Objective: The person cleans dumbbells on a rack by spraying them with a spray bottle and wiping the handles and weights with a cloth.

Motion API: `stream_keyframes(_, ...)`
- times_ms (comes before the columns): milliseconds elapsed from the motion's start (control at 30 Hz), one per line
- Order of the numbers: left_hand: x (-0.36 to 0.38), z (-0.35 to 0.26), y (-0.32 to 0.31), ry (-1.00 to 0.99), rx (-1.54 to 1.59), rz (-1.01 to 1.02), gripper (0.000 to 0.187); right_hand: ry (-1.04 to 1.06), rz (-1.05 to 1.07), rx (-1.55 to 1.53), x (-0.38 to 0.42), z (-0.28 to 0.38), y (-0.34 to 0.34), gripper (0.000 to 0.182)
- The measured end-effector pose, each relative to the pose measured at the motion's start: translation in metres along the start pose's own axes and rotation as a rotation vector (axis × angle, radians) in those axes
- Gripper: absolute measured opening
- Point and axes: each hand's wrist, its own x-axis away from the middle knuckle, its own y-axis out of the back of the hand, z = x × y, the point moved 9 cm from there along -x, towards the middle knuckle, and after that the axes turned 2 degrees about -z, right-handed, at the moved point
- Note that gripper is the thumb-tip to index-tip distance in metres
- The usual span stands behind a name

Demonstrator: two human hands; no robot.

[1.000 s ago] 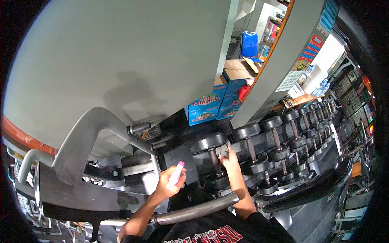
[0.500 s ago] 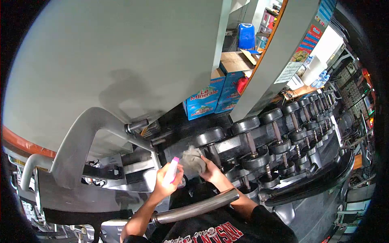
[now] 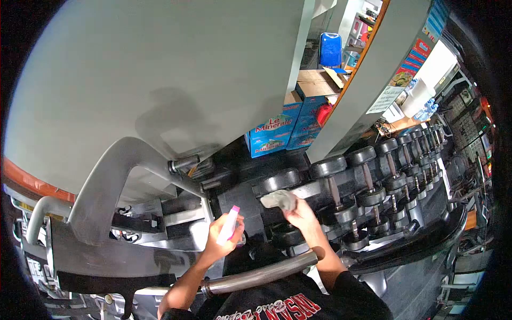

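Head view is showing the right hand (image 3: pixel 302 217) pinching a grey cloth (image 3: pixel 278 199) against the nearest dumbbell (image 3: pixel 281 181) on the rack, while the left hand (image 3: pixel 224 239) is clasping a pink-capped spray bottle (image 3: pixel 230 224) just left.

Dumbbells (image 3: pixel 333 188) in rows on rack (image 3: pixel 421 242)

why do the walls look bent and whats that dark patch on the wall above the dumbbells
Head view: a fisheye lens bows the grey wall and rings the frame in black; the dark patch is a soft shadow; the cloth in the right hand is slightly blurred; the spray bottle looks washed out.
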Motion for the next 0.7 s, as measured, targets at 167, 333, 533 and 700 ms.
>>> stream_keyframes(167,-0.001,0.006,0.001,-0.021,0.009,-0.025,0.017,0.334,-0.102,0.017,0.052,0.068,-0.012,0.028)
stream_keyframes(333,0.000,0.006,-0.001,-0.025,-0.041,-0.024,0.018,0.482,-0.013,0.098,0.089,0.119,-0.040,0.034)
stream_keyframes(533,-0.001,0.007,-0.002,-0.017,-0.046,-0.006,0.018,-0.032,-0.041,0.301,0.057,0.012,-0.005,0.031)
stream_keyframes(700,0.000,0.009,-0.004,0.011,0.003,0.006,0.019,-0.237,-0.036,0.313,0.019,-0.048,-0.004,0.029)
